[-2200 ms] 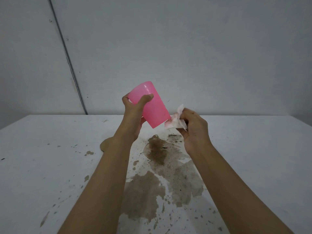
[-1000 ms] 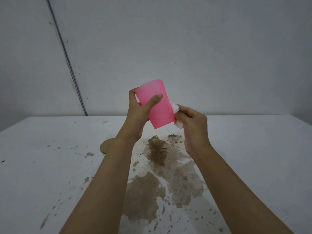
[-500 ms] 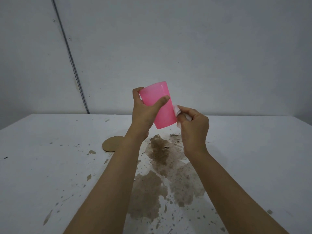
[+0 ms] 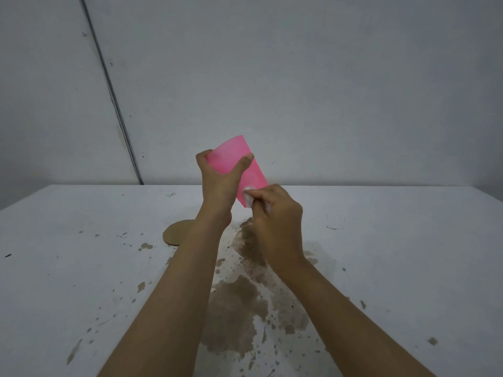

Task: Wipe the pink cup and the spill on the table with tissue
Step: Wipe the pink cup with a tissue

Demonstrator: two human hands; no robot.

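My left hand (image 4: 220, 183) holds the pink cup (image 4: 231, 156) in the air above the table, tilted with its wide end up and to the left. Pinched in my right hand (image 4: 277, 213) is a small wad of white tissue (image 4: 249, 195), pressed against the cup's lower end. A brown spill (image 4: 234, 308) spreads over the white table (image 4: 81, 268) under my forearms, with splatter around it; part of it is hidden by my arms.
A round brown coaster-like disc (image 4: 177, 231) lies on the table left of my left wrist. Small brown specks dot the table on both sides. A grey wall with a dark slanted line stands behind the table's far edge.
My right hand has slid with the tissue from the cup's right side to its lower end. The cup has tilted further to the left in my left hand.
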